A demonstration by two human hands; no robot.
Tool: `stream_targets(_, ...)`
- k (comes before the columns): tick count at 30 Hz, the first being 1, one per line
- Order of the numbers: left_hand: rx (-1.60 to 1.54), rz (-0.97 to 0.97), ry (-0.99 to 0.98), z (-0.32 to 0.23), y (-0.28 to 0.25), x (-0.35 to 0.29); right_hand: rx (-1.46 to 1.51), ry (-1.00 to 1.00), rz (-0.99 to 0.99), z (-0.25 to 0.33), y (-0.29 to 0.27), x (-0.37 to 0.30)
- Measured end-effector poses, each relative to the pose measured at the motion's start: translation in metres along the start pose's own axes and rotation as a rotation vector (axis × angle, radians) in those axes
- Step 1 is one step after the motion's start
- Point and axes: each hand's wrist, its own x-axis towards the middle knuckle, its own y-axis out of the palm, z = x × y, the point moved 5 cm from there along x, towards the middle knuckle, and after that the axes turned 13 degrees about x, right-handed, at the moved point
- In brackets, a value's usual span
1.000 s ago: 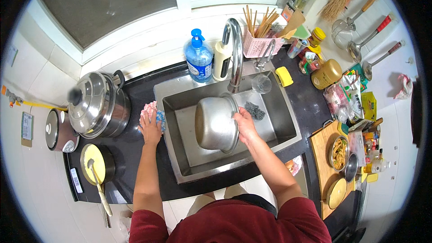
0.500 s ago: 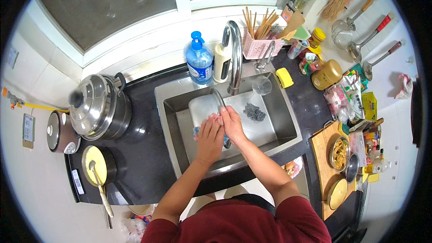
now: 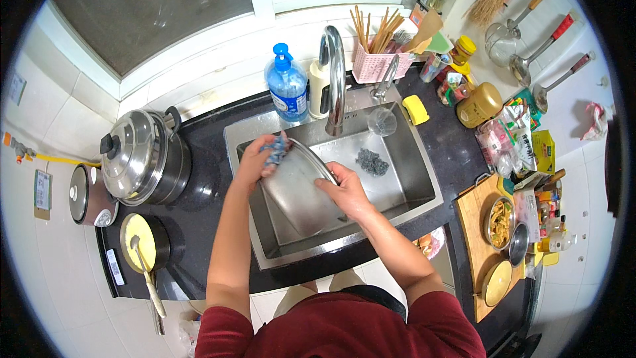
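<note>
Over the sink a shiny metal basin is held tilted, its rim turned up toward the right. My right hand grips that rim on the right side, thumb on one face. At the basin's far left edge, my left hand is closed around a blue patterned cloth. A dark steel wool scrubber lies on the sink floor to the right. Behind it, a clear glass rests near the far right corner of the sink.
The tall faucet arches above the sink's far side. Behind stand a blue pump bottle and a pink chopstick basket. A yellow sponge sits at right. On the left are a steamer pot and a pan with a spoon.
My left hand has moved up and left with the cloth, off the middle of the basin to its far edge. The basin is now tipped differently, while my right hand stays at its rim.
</note>
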Motion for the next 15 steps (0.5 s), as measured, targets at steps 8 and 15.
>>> stream_targets(8,-0.509,-0.038,0.106,0.061,-0.012,-0.021,0.388,0.105,-0.037,-0.011,-0.005,-0.004)
stream_targets(15,-1.027,-0.351,-0.128,0.126,0.014,-0.057,0.595,0.112,-0.266,-0.029,-0.021,0.008)
